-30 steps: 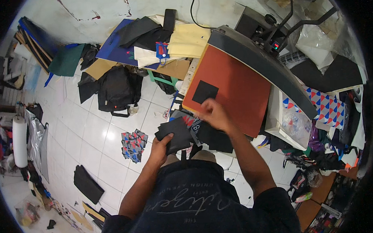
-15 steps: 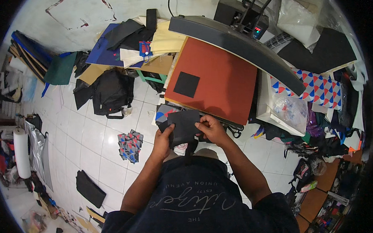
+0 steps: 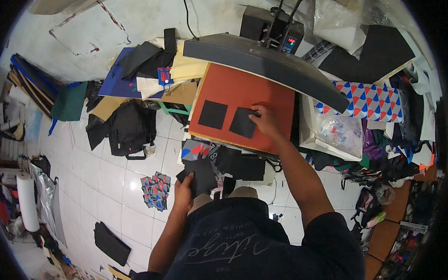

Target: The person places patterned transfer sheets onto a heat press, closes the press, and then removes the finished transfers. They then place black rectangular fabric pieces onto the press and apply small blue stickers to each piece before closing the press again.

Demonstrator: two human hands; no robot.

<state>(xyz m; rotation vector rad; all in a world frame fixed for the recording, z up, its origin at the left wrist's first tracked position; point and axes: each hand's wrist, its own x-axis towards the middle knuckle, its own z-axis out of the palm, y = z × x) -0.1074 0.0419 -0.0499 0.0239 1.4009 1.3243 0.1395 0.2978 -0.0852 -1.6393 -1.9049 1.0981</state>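
Note:
My right hand (image 3: 265, 121) pinches the edge of a black fabric square (image 3: 241, 123), which lies slightly turned on the red-brown pad (image 3: 231, 84) of a heat press. A second black square (image 3: 213, 114) rests on the pad to its left, with a narrow gap between them. Above the pad's far side, the grey upper plate (image 3: 265, 63) of the press is raised. Close to my lap, my left hand (image 3: 183, 189) grips several black fabric pieces (image 3: 201, 173), its thumb on top. Just beyond them are printed grey, red and blue pieces (image 3: 194, 150).
More black pieces (image 3: 242, 164) and scissors (image 3: 273, 165) lie below the press's near edge. Printed patches (image 3: 156, 190) are piled on the tiled floor, left. A black backpack (image 3: 132, 128) stands farther back. Right of the press is a white box (image 3: 328, 146) holding clear plastic.
My right hand has moved forward from my lap onto the pad, bringing a black square beside the first one. My left hand has drawn slightly back and left with the other pieces.

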